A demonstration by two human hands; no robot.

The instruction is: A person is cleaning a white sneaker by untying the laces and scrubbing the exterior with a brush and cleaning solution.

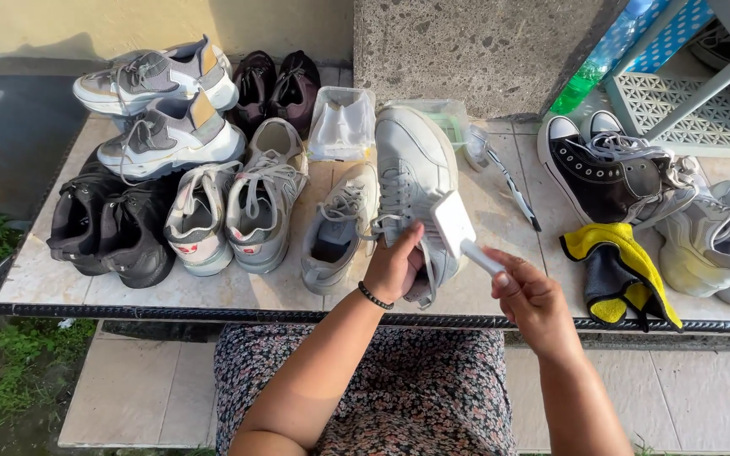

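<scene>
Nearest the camera is a floral-print lap, and above it the left hand [393,268] is wrapped around the heel end of a white sneaker [413,181] tipped up off the tiled table [128,291], near its middle. The right hand [534,297] is pinching the handle of a white brush [458,228] resting against the sneaker's side. Looks like mid-scrub to me; the next stroke probably wants that shoe braced firmly.

— What do the hands hold?
— The left hand [394,268] grips a white lace-up leather sneaker [414,181] by its heel; the right hand [532,297], at three o'clock from it, holds a white plastic-handled brush [460,230] against the shoe's side.
— And nearby?
— A yellow-and-black folded cloth [620,274] lies at three o'clock on the tiled stone ledge [500,198].
</scene>
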